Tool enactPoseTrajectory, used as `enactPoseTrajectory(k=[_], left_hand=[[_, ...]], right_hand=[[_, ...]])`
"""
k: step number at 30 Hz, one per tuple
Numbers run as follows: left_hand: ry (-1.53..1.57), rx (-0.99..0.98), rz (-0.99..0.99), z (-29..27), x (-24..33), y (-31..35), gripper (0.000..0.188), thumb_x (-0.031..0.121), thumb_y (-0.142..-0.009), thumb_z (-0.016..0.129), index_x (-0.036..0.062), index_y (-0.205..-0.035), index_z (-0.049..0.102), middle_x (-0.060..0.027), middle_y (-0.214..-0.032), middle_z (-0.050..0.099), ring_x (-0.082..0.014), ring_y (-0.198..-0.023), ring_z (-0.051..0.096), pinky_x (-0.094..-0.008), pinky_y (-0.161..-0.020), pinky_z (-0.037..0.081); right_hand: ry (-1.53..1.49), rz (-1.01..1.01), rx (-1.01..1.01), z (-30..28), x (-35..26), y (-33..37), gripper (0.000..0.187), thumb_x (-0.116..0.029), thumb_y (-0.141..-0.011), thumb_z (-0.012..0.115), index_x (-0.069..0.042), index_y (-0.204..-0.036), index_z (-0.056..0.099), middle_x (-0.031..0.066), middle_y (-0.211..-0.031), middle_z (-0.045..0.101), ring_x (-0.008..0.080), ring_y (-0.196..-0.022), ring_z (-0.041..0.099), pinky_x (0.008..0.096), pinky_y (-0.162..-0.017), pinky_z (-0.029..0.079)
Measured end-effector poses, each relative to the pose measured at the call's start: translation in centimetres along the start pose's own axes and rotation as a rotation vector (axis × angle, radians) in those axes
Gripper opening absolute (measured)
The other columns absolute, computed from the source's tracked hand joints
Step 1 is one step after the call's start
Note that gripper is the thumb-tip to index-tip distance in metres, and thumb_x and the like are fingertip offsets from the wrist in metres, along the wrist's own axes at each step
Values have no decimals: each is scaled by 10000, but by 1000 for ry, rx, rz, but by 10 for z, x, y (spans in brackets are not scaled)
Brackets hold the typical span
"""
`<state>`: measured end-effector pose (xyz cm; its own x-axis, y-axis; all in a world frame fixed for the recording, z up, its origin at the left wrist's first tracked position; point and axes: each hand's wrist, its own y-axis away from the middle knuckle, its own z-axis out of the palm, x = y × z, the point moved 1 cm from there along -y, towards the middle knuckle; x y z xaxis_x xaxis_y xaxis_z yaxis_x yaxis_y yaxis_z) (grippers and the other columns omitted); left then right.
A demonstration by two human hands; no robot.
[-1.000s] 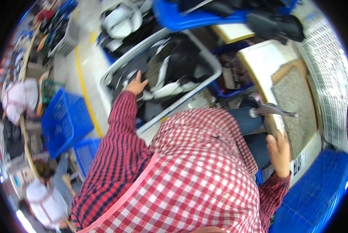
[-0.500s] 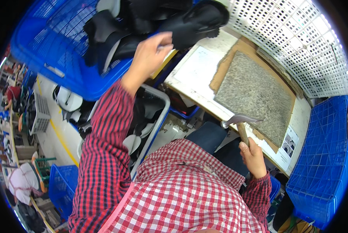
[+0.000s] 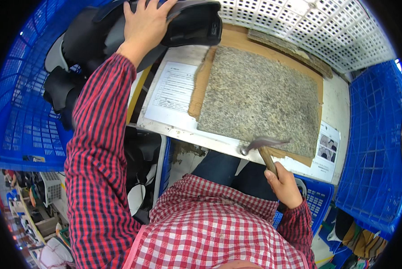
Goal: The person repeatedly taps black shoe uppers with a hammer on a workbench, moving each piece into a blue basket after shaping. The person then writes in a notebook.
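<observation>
My left hand [image 3: 146,24] is over a black shaped piece [image 3: 193,24], seemingly leather, at the upper left. Its fingers are spread and appear to rest on the piece; the fingertips are partly cut off by the frame's edge. In my right hand [image 3: 287,186] is a hammer [image 3: 267,157], gripped by its wooden handle. The curved metal head is just above the near edge of a grey speckled stone slab [image 3: 263,98]. More dark pieces [image 3: 82,38] are heaped in the blue basket [image 3: 17,134] on the left.
Under the slab is brown cardboard [image 3: 201,85] on a white table [image 3: 165,127]. Printed sheets [image 3: 171,89] lie on both sides. A white perforated basket [image 3: 317,27] is behind, blue crates [image 3: 371,148] stand at right. A lower tub [image 3: 158,170] holds black and white pieces.
My view has turned leftward and nearer the table. My left hand has gone from hovering by the black pieces to lying spread on one. The hammer stays in my right hand.
</observation>
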<state>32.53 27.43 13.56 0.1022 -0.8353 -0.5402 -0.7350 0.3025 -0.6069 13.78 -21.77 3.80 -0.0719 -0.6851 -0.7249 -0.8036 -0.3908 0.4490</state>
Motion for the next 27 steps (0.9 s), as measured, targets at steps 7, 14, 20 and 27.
enactPoseTrajectory(k=[7,14,20,27], left_hand=[[189,21,219,-128,153,-3,659,171,-934,597,186,-1570,428,-215,-1293,628,-384,-1219,578,-586,-1039,420],[968,-713,-145,-128,186,57,664,246,-1040,578,170,-1606,239,-293,-1143,692,-502,-958,674,-536,-823,532],[1203,-672,-186,-147,196,68,680,253,-1038,566,104,-1604,221,-327,-1028,692,-520,-964,657,-543,-857,507],[1115,-813,-261,-155,207,65,683,212,-1043,582,160,-1614,212,-351,-1118,673,-537,-1068,631,-514,-924,499]], right_hand=[[-44,-211,266,-5,-13,-7,216,-205,-1028,629,-4,-998,552,202,-777,617,405,-731,640,440,-645,484],[196,-346,466,-44,8,0,176,-167,-1011,641,-8,-1034,567,245,-817,617,470,-746,624,497,-620,469],[360,-292,527,-50,-35,-28,225,-235,-1034,598,-20,-1049,532,252,-793,659,478,-756,663,539,-643,507],[538,-299,577,-53,-23,-40,277,-277,-1041,571,-9,-1021,503,263,-719,654,490,-697,663,582,-642,523]])
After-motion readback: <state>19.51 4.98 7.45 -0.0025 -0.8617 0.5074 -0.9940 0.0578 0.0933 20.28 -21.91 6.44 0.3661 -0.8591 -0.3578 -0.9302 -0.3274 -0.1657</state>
